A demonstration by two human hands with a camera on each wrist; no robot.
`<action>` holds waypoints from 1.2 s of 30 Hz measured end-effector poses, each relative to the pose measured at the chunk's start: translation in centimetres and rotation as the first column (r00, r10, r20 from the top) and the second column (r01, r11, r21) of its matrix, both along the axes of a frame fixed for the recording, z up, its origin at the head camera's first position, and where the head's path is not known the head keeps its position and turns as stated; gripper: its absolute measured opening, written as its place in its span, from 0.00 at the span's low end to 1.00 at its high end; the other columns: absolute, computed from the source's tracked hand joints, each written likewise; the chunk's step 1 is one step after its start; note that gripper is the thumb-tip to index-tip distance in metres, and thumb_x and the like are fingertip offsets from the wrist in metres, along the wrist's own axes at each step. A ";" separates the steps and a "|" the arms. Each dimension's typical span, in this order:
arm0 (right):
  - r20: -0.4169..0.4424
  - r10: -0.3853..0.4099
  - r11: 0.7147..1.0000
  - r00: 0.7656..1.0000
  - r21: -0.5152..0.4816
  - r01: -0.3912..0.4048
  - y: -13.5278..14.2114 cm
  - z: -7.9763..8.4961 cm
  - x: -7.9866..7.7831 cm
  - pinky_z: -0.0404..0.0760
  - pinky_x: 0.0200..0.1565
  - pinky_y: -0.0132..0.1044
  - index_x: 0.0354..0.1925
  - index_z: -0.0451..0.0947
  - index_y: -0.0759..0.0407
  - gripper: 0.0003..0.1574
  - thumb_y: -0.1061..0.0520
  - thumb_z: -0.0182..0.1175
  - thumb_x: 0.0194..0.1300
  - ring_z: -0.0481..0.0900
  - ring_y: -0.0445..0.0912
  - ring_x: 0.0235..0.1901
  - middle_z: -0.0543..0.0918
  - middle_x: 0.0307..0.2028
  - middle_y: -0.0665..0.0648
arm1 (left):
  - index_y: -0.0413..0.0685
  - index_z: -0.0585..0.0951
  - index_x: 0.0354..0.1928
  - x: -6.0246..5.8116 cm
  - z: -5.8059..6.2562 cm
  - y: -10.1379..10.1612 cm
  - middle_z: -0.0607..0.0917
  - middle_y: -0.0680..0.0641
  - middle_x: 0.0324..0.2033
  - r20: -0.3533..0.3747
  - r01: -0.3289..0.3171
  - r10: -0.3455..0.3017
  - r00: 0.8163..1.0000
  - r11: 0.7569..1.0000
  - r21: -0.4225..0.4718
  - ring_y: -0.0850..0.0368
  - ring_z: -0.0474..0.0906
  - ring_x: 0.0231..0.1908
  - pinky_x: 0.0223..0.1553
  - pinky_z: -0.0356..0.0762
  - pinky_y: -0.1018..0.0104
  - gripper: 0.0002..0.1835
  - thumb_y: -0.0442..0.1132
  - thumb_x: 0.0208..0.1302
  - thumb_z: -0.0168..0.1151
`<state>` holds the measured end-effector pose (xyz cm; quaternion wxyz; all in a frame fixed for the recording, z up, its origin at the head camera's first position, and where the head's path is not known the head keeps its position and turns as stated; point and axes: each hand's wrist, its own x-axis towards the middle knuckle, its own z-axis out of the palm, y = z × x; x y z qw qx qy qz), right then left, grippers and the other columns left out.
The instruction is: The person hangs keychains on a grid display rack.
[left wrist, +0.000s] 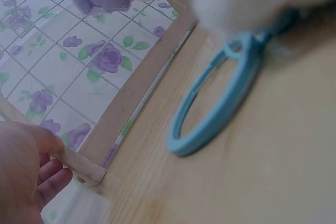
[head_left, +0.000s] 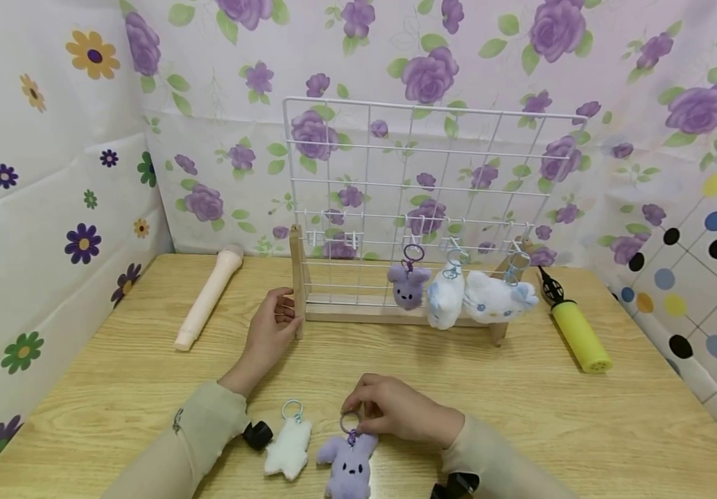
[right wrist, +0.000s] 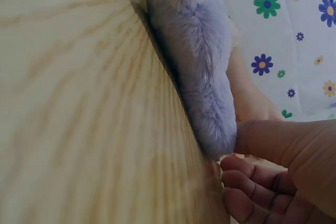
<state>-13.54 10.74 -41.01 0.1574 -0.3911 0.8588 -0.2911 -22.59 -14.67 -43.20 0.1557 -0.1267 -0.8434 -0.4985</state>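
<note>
My left hand [head_left: 270,327] grips the left wooden post [head_left: 299,277] of a white wire grid rack [head_left: 365,313], thumb on the near side. In the left wrist view its fingers curl beside the wooden foot [left wrist: 86,167]. With thumb and fingertips, my right hand [head_left: 399,407] pinches the purple ring of a purple plush keychain [head_left: 351,470] lying face up at the front. The right wrist view shows the thumb against the end of the purple plush [right wrist: 202,61]. Between my forearms lies a white plush keychain [head_left: 288,447] with a light blue ring [left wrist: 212,111].
On the rack hang a purple plush [head_left: 408,287], a white plush [head_left: 446,298] and another white plush with blue patches [head_left: 498,298]. Bare white hooks [head_left: 331,240] sit at its left. A pale rod [head_left: 210,299] lies left, a yellow hand pump [head_left: 580,336] right. Floral cloth surrounds the table.
</note>
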 end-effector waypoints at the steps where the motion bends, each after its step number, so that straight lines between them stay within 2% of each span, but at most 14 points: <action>1: -0.006 0.006 1.000 1.000 -0.001 -0.006 0.0 -0.1 0.0 0.76 0.37 0.21 0.49 0.82 0.50 0.16 0.56 0.66 0.61 0.73 0.31 0.33 0.78 0.40 0.48 | 0.38 0.66 0.60 0.0 0.0 0.0 0.78 0.37 0.46 0.001 -0.001 0.001 1.000 1.000 -0.001 0.45 0.79 0.43 0.46 0.82 0.55 0.29 0.25 0.58 0.65; 7: -0.042 0.017 1.000 0.999 -0.002 -0.017 0.0 -0.4 -0.1 0.75 0.36 0.20 0.47 0.83 0.51 0.15 0.57 0.67 0.60 0.71 0.30 0.32 0.77 0.39 0.49 | 0.38 0.66 0.60 0.0 0.0 0.0 0.77 0.36 0.45 -0.006 0.000 0.000 1.000 1.000 -0.004 0.45 0.79 0.43 0.45 0.82 0.54 0.29 0.25 0.58 0.64; 15: -0.011 -0.007 1.000 1.000 0.020 0.007 -0.3 -0.3 0.0 0.74 0.37 0.20 0.44 0.81 0.51 0.13 0.57 0.68 0.59 0.70 0.30 0.33 0.75 0.38 0.46 | 0.38 0.66 0.60 0.2 0.2 0.0 0.77 0.36 0.45 -0.003 -0.005 0.005 1.000 1.000 -0.008 0.46 0.79 0.43 0.45 0.82 0.55 0.28 0.25 0.58 0.64; 23: -0.012 -0.007 1.000 1.000 0.012 0.007 -0.1 -0.1 0.2 0.74 0.36 0.21 0.41 0.78 0.54 0.11 0.59 0.68 0.59 0.69 0.31 0.33 0.74 0.35 0.48 | 0.38 0.66 0.60 0.1 0.1 0.0 0.77 0.37 0.45 0.011 -0.006 0.006 1.000 1.000 -0.006 0.45 0.78 0.43 0.45 0.81 0.55 0.28 0.25 0.59 0.64; 27: -0.010 -0.029 0.999 1.000 0.028 0.029 -0.2 -0.1 0.3 0.73 0.35 0.21 0.40 0.77 0.53 0.12 0.59 0.68 0.58 0.68 0.31 0.32 0.73 0.34 0.46 | 0.38 0.66 0.60 0.1 0.1 -0.1 0.77 0.37 0.45 0.017 -0.008 0.008 1.000 1.000 -0.005 0.46 0.78 0.43 0.45 0.81 0.56 0.28 0.25 0.59 0.64; 32: 0.023 -0.051 0.998 0.998 0.025 0.050 -0.2 -0.2 0.3 0.74 0.34 0.21 0.39 0.75 0.50 0.12 0.59 0.68 0.59 0.69 0.31 0.30 0.75 0.31 0.43 | 0.38 0.66 0.60 0.1 0.1 -0.1 0.77 0.37 0.45 0.016 -0.007 0.006 1.000 1.000 0.002 0.46 0.78 0.43 0.45 0.82 0.57 0.28 0.25 0.58 0.64; 36: 0.093 -0.060 0.998 0.994 -0.011 0.061 0.1 -0.2 0.2 0.76 0.32 0.22 0.39 0.74 0.48 0.11 0.59 0.66 0.61 0.71 0.30 0.28 0.76 0.29 0.41 | 0.37 0.66 0.60 0.1 0.1 0.0 0.77 0.36 0.46 0.002 0.003 -0.003 1.000 1.000 0.002 0.45 0.78 0.43 0.45 0.82 0.56 0.28 0.25 0.58 0.64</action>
